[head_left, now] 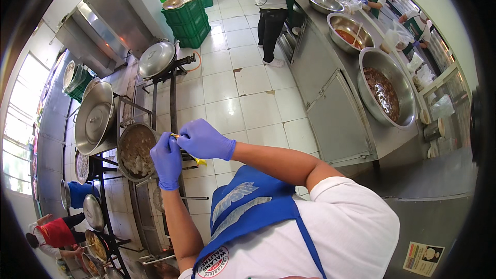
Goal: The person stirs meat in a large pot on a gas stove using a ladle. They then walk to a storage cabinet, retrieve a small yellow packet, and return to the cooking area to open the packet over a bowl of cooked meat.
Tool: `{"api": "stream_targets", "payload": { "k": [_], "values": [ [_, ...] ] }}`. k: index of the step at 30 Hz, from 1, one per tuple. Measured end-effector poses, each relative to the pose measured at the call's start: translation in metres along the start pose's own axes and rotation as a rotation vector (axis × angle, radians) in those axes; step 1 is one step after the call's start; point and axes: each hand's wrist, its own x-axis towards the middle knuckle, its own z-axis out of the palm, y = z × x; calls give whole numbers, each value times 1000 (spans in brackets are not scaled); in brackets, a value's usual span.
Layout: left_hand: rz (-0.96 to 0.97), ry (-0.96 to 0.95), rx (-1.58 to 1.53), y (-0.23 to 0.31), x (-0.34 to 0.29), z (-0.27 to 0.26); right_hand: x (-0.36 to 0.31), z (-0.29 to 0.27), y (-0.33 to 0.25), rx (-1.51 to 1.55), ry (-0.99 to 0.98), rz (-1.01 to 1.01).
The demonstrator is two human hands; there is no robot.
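Both my hands wear purple-blue gloves and meet in front of my blue apron. My left hand [166,161] is closed, its fingertips against those of my right hand [206,140]. Between the pinched fingers shows the edge of a small yellow packet [176,136], mostly covered by the gloves. Another yellow piece [200,161] shows below my right wrist; whether it belongs to the same packet I cannot tell. Just left of my hands, a large pot [122,147] holds brown liquid with pale chunks in it.
A wide metal pan [106,129] and a lidded pan [157,59] rest on burner stands at left. Green crates [187,23] stand farther back. On the right counter [356,119], a big basin [408,119] holds dark stew. A co-worker [271,5] stands by that counter; others work beyond.
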Motion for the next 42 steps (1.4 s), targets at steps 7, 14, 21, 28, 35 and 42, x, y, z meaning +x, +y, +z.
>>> {"api": "stream_targets", "payload": {
  "k": [7,14,21,28,35,42],
  "values": [
    [-55,-34,-87,-32,19,-15,10,35,-3,-82,153,-156],
    [137,-196,-222,1,19,-27,-6,17,16,-251,102,-59],
    [137,-557,-381,-3,4,17,-68,11,25,-414,95,219],
    [271,-668,-333,2,-7,44,-110,18,26,-427,229,271],
    [324,-671,-244,4,-3,18,-94,26,17,-345,184,262],
    [219,-513,-97,-4,2,-18,-55,36,19,-331,50,90]
  ]
}}
